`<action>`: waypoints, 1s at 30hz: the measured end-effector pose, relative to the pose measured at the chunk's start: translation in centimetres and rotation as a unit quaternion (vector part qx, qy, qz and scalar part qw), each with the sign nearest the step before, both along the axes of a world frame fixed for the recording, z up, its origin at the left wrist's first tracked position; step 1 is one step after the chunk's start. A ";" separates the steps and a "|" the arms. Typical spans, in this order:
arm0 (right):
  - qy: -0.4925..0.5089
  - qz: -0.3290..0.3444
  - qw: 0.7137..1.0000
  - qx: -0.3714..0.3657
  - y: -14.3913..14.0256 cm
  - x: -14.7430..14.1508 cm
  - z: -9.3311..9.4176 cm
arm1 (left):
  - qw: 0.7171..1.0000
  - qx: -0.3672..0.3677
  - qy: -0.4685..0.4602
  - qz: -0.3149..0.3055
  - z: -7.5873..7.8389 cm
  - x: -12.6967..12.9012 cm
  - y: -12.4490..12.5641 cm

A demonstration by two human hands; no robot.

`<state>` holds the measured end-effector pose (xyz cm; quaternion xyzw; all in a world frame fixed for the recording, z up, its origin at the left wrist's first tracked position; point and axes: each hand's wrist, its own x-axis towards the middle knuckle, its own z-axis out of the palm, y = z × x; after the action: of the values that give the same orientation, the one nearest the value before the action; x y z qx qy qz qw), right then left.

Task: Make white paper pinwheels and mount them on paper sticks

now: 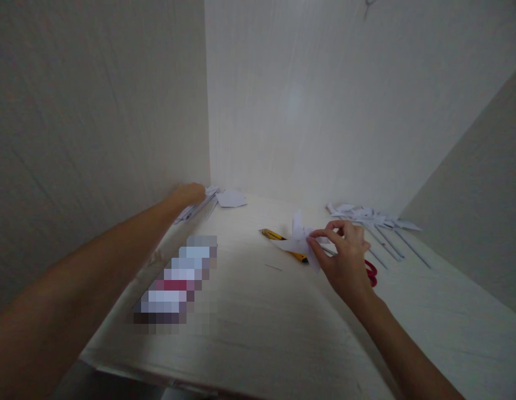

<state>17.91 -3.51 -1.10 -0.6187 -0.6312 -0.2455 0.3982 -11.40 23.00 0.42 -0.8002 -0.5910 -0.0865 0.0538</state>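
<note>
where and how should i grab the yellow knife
The yellow knife is likely best gripped at its near, right end, from the near side: it lies slanted with its tapered tip pointing away and left, and the white paper pinched by the right hand hides its middle.

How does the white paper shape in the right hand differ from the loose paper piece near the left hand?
The paper shape is pinched by the right hand; the paper piece lies on the table. The paper shape has several blades spreading outward; the paper piece looks like one broad, flat piece. Both are white.
</note>
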 end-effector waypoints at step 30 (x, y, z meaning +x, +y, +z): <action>0.254 0.079 0.961 0.080 -0.3 1.4 -0.6 | 0.895 -0.018 -0.387 -0.219 -5.9 6.1 -27.3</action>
<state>19.30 -3.80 -1.72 -0.5752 -0.5341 -0.0976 0.6119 -5.28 -4.25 -5.53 -0.8132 -0.3767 -0.3886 -0.2140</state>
